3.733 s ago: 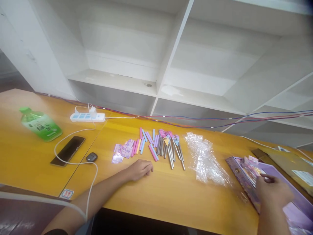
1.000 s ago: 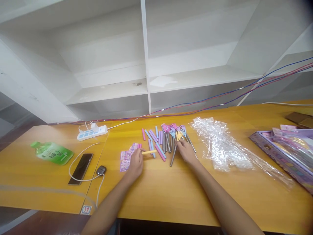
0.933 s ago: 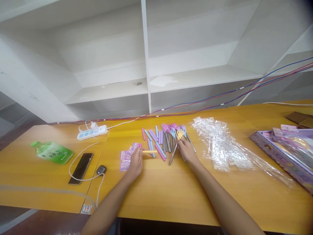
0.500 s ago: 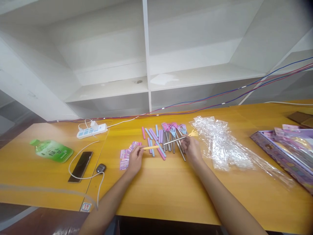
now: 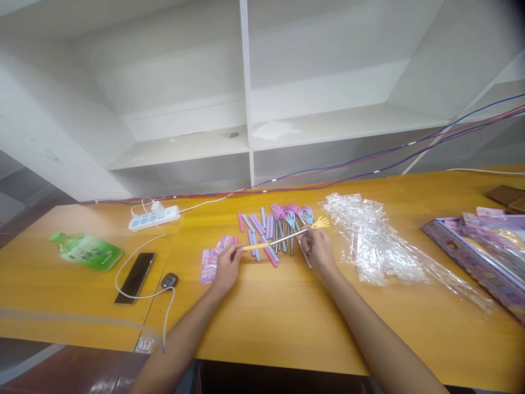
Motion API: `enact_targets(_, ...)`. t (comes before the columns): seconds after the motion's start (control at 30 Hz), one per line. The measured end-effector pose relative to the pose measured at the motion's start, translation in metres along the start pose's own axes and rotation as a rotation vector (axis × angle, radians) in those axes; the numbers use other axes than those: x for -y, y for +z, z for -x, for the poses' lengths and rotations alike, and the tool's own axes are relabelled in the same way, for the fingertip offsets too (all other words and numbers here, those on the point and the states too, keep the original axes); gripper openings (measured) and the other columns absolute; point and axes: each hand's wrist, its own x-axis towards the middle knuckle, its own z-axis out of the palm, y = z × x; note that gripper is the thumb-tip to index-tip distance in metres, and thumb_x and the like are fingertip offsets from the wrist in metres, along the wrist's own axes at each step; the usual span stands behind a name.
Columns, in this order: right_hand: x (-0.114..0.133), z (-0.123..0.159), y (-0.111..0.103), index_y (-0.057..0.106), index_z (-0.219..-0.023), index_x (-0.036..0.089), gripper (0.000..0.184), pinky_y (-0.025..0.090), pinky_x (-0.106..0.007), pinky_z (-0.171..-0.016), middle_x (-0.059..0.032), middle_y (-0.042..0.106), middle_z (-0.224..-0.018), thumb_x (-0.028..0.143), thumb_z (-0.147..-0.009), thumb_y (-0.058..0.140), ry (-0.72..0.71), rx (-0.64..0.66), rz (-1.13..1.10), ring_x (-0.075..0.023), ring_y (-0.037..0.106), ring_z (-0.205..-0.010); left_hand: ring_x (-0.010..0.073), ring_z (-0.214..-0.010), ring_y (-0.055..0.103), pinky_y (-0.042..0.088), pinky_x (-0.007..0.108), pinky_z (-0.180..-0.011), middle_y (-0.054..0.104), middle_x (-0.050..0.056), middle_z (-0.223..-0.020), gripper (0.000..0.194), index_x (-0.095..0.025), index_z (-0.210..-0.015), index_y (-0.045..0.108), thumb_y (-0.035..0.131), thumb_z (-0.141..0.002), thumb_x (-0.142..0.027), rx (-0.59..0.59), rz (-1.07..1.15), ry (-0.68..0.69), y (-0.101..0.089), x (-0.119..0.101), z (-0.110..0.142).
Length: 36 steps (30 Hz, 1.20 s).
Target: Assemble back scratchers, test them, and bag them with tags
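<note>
My left hand (image 5: 228, 266) pinches a yellow handle tube (image 5: 255, 248) that points right. In my right hand (image 5: 320, 251) is a metal rod topped by a yellow hand-shaped head, a back scratcher (image 5: 320, 222). The rod's free end meets the tube's right end; whether it is inside I cannot tell. Behind and between the hands lie several back scratcher rods (image 5: 290, 219) with pink, blue and purple hand heads. Left of them are loose pink, blue and purple handle tubes (image 5: 257, 224). Beside my left hand sit printed purple cards (image 5: 208, 257), partly covered.
Clear plastic bags (image 5: 369, 241) are heaped to the right, beside a purple box (image 5: 471, 262) of packed items. On the left are a green bottle (image 5: 90, 251), a phone (image 5: 135, 278), a black earbud case (image 5: 169, 281) and a power strip (image 5: 153, 218). White shelving (image 5: 246, 82) stands behind.
The rod in my right hand has moved left and slightly down, closing the gap to the yellow tube. My left hand has barely moved.
</note>
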Motion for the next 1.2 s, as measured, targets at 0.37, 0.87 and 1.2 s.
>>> enact_targets(0.37, -0.001, -0.001, 0.000, 0.063, -0.087, 0.022, 0.030, 0.032, -0.022, -0.038, -0.0014, 0.073, -0.075, 0.050, -0.090, 0.071, 0.000, -0.019, -0.017, -0.0071, 0.044, -0.042, 0.0184, -0.078, 0.062, 0.049, 0.029, -0.071, 0.074, 0.006, -0.095, 0.030, -0.022, -0.109, 0.080, 0.063, -0.098, -0.043, -0.038, 0.019, -0.011, 0.001, 0.003, 0.000)
enact_targets(0.87, -0.009, 0.000, 0.003, 0.063, -0.092, 0.023, 0.034, 0.040, -0.021, -0.042, 0.0016, 0.069, -0.069, 0.053, -0.086, 0.076, 0.035, 0.008, -0.134, -0.0088, 0.053, -0.046, 0.0214, -0.084, 0.071, 0.057, 0.034, -0.083, 0.076, 0.006, -0.093, 0.026, -0.021, -0.104, 0.081, 0.074, -0.088, -0.039, -0.028, 0.235, -0.116, 0.006, 0.017, 0.000)
enact_targets(1.2, -0.009, -0.011, -0.002, 0.063, -0.096, 0.023, 0.045, 0.050, -0.027, -0.050, -0.0014, 0.070, -0.080, 0.067, -0.086, 0.066, 0.035, 0.160, -0.058, -0.0143, 0.059, -0.055, 0.0241, -0.101, 0.065, 0.050, 0.037, -0.091, 0.072, 0.008, -0.106, 0.033, -0.023, -0.114, 0.074, 0.045, -0.108, -0.039, 0.043, -0.195, 0.193, -0.010, 0.010, -0.009)
